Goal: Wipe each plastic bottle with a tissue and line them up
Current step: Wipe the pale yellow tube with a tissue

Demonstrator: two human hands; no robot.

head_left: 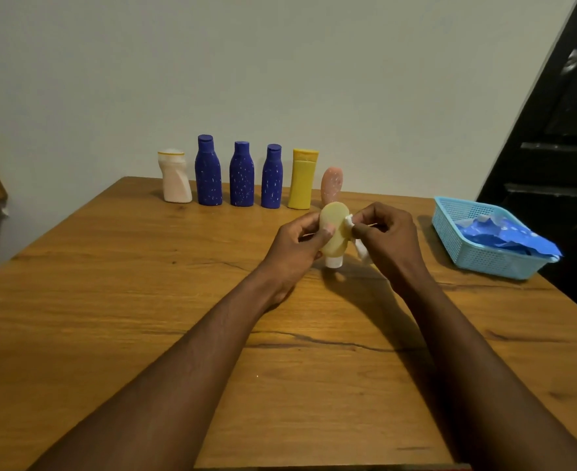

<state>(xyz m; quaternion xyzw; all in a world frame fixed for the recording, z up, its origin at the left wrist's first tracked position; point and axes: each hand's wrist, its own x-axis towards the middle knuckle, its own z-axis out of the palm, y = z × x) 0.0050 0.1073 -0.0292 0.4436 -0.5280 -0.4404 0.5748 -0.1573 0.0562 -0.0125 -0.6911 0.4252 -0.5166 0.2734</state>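
My left hand (pixel 299 244) grips a pale yellow tube bottle (pixel 335 229) above the table, its white cap (pixel 334 261) pointing down. My right hand (pixel 387 237) pinches a white tissue (pixel 360 244) against the bottle's right side. Behind them, along the far edge, stands a row: a white bottle (pixel 176 176), three dark blue bottles (pixel 208 171) (pixel 241 175) (pixel 272 178), a yellow bottle (pixel 302 180) and a pink tube (pixel 332 183), partly hidden by the held bottle.
A light blue plastic basket (pixel 467 253) with a blue tissue pack (pixel 504 234) in it sits at the table's right edge. The wooden table (pixel 144 317) stretches towards me. A wall is close behind the row; a dark door stands at the right.
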